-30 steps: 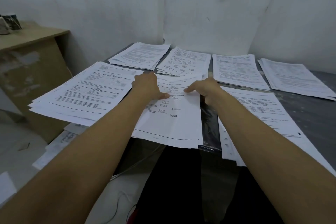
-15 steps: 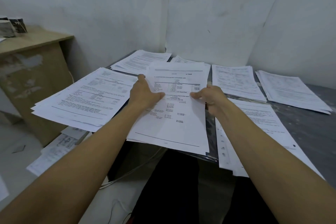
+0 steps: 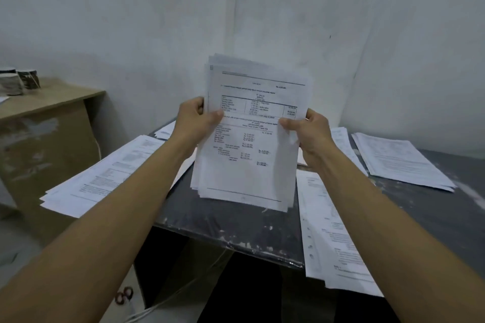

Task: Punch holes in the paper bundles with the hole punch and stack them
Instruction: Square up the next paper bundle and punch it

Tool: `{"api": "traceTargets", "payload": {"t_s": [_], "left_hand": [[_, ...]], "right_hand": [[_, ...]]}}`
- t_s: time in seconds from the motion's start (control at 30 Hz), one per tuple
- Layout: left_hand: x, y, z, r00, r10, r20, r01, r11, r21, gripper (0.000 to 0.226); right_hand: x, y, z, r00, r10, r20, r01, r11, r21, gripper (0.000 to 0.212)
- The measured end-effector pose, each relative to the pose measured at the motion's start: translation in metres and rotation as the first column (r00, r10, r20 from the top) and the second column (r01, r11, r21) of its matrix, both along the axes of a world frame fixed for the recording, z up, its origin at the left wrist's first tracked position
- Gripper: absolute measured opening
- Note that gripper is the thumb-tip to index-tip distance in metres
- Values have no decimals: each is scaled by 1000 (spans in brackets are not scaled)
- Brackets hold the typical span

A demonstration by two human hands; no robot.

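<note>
A dark grey, scuffed tabletop [image 3: 262,220] fills the lower middle of the view, set into a corner of pale walls. Around its edges lie loose stacks of white printed sheets: a wide stack [image 3: 105,176] overhanging the left edge, a stack with a row of punched holes down its left margin [image 3: 330,241] at the right front, and another stack [image 3: 401,160] at the far right. To the left stands a light brown wooden desk [image 3: 49,102].

Above the table, clear of its surface, a bundle of white printed pages [image 3: 249,144] is held nearly upright, its sheets slightly fanned at top and bottom. The left hand [image 3: 194,118] clasps its left edge, thumb on the front — the right hand [image 3: 307,128] clasps the right edge likewise. Both grips sit about mid-height, so the bundle extends above and below them.
</note>
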State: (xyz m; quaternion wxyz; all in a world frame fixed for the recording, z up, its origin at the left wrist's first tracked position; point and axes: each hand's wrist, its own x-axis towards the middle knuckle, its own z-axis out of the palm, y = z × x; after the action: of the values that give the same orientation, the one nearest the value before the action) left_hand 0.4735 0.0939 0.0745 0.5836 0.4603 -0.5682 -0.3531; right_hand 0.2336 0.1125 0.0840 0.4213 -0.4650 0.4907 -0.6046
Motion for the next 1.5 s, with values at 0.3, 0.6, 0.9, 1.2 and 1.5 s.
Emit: {"api": "traceTargets", "payload": {"t_s": [0.3, 0.6, 0.9, 1.2, 1.5], "left_hand": [[-8, 3, 8, 998, -50, 29, 53, 992, -110, 32], [-10, 9, 20, 999, 14, 42, -4, 972, -235, 33], [-7, 11, 0, 1000, -23, -5, 22, 987, -159, 22], [-7, 13, -8, 996, -85, -29, 82, 991, -102, 25], [-1, 8, 11, 996, -77, 52, 83, 988, -128, 31]], "right_hand": [[5, 14, 7, 993, -105, -45, 101, 991, -91, 28], [12, 15, 17, 983, -157, -91, 144, 981, -134, 23], [25, 20, -5, 985, -125, -121, 119, 991, -53, 33], [25, 17, -24, 983, -113, -142, 120, 992, 43, 34], [10, 13, -5, 976, -149, -156, 141, 988, -64, 37]]}}
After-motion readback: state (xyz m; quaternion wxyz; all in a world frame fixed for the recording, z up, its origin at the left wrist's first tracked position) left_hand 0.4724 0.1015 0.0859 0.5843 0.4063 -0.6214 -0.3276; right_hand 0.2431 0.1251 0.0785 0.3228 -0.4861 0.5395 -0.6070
